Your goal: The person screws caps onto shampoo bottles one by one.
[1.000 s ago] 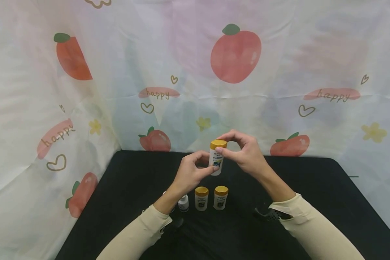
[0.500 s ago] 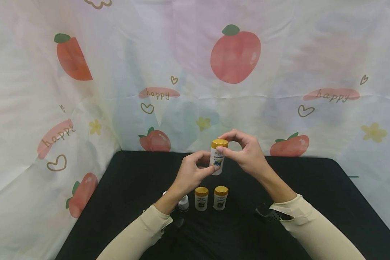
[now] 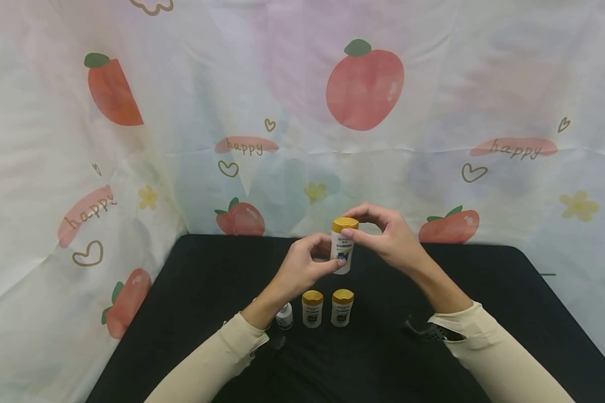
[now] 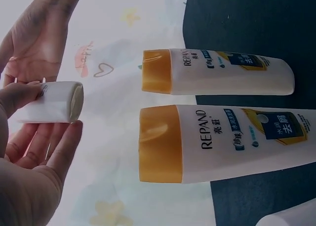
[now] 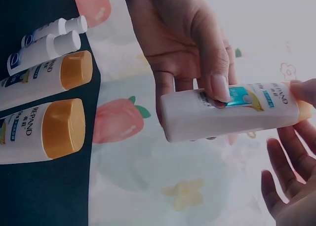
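Observation:
A white shampoo bottle (image 3: 341, 244) with a yellow cap is held upright above the table between both hands. My left hand (image 3: 302, 266) grips its lower body, thumb across the front label. At the top, my right hand (image 3: 393, 240) pinches the yellow cap between thumb and fingers. The right wrist view shows the left thumb lying over the blue label of the same shampoo bottle (image 5: 197, 120). Its base (image 4: 76, 102) faces the left wrist camera, while the cap is hidden there. Below the hands stand two matching shampoo bottles (image 3: 312, 310) (image 5: 22, 127).
Left of the matching pair stand two small white bottles (image 5: 42, 53), one mostly behind the left forearm in the head view. The black table (image 3: 222, 268) ends at a patterned fabric backdrop (image 3: 282, 84) behind and at the left. Dark wrist gear (image 3: 436, 331) hangs under the right sleeve.
Both hands and the held shampoo bottle have shifted slightly to the right, ending a little lower than half a second ago. The grip looks the same, and the standing bottles stay put.

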A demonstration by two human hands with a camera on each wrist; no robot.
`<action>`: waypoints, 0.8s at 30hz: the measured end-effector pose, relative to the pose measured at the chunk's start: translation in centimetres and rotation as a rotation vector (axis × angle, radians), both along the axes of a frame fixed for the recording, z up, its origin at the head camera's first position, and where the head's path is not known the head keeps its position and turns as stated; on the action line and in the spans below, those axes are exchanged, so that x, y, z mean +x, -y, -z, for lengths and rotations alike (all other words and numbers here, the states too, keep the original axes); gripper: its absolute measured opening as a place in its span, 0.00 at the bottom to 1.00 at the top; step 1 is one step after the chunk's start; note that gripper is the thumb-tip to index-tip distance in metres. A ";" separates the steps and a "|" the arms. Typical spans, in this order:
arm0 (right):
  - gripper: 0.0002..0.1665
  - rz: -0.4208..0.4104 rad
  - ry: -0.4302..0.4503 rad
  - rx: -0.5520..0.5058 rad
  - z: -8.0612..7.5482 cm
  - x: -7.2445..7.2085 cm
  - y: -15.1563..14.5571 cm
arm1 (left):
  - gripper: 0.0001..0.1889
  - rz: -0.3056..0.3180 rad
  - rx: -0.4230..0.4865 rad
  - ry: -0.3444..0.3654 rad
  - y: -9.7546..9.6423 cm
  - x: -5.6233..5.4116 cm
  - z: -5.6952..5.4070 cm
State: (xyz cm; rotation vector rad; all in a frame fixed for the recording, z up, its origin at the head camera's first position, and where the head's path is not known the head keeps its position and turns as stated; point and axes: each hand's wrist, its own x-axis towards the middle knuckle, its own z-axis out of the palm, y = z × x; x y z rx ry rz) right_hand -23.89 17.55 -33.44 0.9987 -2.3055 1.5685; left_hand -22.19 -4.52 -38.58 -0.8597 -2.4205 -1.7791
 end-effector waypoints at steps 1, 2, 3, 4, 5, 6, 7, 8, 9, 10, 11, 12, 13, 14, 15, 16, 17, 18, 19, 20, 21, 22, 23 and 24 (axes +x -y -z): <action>0.14 -0.002 -0.002 0.004 0.0 0.0 -0.1 | 0.17 0.007 -0.004 0.006 -0.1 0.0 0.0; 0.14 -0.004 -0.003 0.004 0.0 0.1 -0.2 | 0.17 0.015 -0.006 0.015 -0.2 -0.1 0.0; 0.13 -0.004 -0.004 0.006 0.0 0.1 -0.3 | 0.17 0.022 -0.010 0.025 -0.2 -0.1 0.0; 0.13 -0.003 -0.006 0.010 0.0 0.1 -0.4 | 0.17 0.026 -0.016 0.032 -0.3 -0.1 0.0; 0.14 -0.002 -0.004 0.012 0.0 0.2 -0.5 | 0.17 0.032 -0.020 0.042 -0.4 -0.2 0.1; 0.14 0.002 -0.004 0.016 0.0 0.2 -0.6 | 0.17 0.036 -0.025 0.049 -0.5 -0.2 0.1; 0.14 0.006 -0.002 0.020 0.0 0.2 -0.7 | 0.17 0.039 -0.031 0.055 -0.6 -0.2 0.1; 0.14 0.007 0.003 0.019 0.0 0.2 -0.8 | 0.17 0.043 -0.034 0.062 -0.6 -0.3 0.1; 0.14 0.007 0.008 0.019 0.0 0.3 -0.8 | 0.17 0.046 -0.035 0.066 -0.7 -0.3 0.1; 0.14 0.008 0.013 0.017 0.0 0.3 -0.9 | 0.18 0.049 -0.036 0.071 -0.7 -0.4 0.1; 0.14 0.008 0.018 0.015 0.0 0.3 -1.0 | 0.18 0.053 -0.035 0.076 -0.8 -0.4 0.0; 0.14 0.009 0.021 0.013 0.0 0.3 -1.1 | 0.18 0.055 -0.037 0.077 -0.8 -0.4 -0.1; 0.14 0.011 0.023 0.010 0.0 0.3 -1.2 | 0.18 0.060 -0.037 0.081 -0.9 -0.4 -0.1; 0.14 0.013 0.023 0.008 0.0 0.3 -1.3 | 0.18 0.065 -0.036 0.083 -0.9 -0.4 -0.2; 0.14 0.015 0.021 0.007 0.0 0.3 -1.4 | 0.18 0.070 -0.037 0.084 -1.0 -0.4 -0.2; 0.14 0.019 0.018 0.008 0.0 0.3 -1.5 | 0.18 0.075 -0.038 0.086 -1.0 -0.5 -0.3; 0.14 0.022 0.015 0.009 0.0 0.3 -1.5 | 0.18 0.081 -0.039 0.085 -1.0 -0.5 -0.3; 0.14 0.025 0.014 0.010 0.0 0.3 -1.6 | 0.18 0.086 -0.042 0.085 -1.0 -0.6 -0.3; 0.13 0.027 0.014 0.010 0.0 0.3 -1.6 | 0.18 0.092 -0.042 0.085 -1.1 -0.6 -0.3; 0.13 0.028 0.016 0.010 0.0 0.3 -1.7 | 0.18 0.097 -0.042 0.083 -1.1 -0.7 -0.3; 0.13 0.028 0.018 0.011 0.0 0.4 -1.7 | 0.17 0.100 -0.044 0.080 -1.1 -0.8 -0.3; 0.13 0.028 0.020 0.011 0.0 0.4 -1.8 | 0.17 0.105 -0.044 0.077 -1.1 -0.8 -0.3; 0.13 0.029 0.023 0.012 0.1 0.4 -1.8 | 0.17 0.109 -0.045 0.071 -1.2 -0.9 -0.3; 0.13 0.029 0.025 0.012 0.1 0.4 -1.9 | 0.17 0.114 -0.046 0.066 -1.3 -0.9 -0.3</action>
